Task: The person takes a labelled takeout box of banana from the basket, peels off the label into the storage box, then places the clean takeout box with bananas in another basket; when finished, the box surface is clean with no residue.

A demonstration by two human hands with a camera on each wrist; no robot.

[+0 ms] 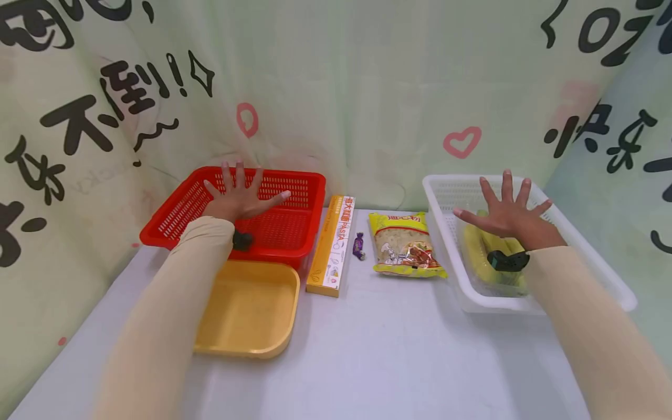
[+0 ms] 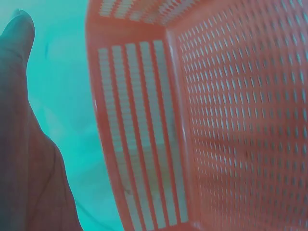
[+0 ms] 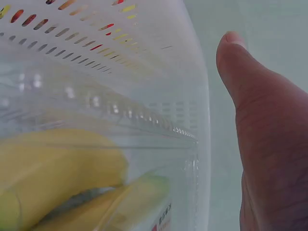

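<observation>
My left hand (image 1: 233,201), fingers spread wide, is over the red basket (image 1: 310,192) and holds nothing. In the left wrist view the basket's slotted wall (image 2: 144,134) lies beside the hand, and its inside looks bare. My right hand (image 1: 511,219) is spread the same way over the white basket (image 1: 462,291). Below it, inside that basket, lies a clear plastic box with bananas (image 1: 478,251). The right wrist view shows the yellow bananas (image 3: 62,168) under the clear plastic, with the thumb (image 3: 260,91) outside the rim.
A yellow tray (image 1: 252,309) stands in front of the red basket. Between the baskets lie a pasta box (image 1: 331,245), a purple wrapped candy (image 1: 359,246) and a yellow food packet (image 1: 405,245). A printed curtain (image 1: 341,87) hangs behind the white table (image 1: 378,350).
</observation>
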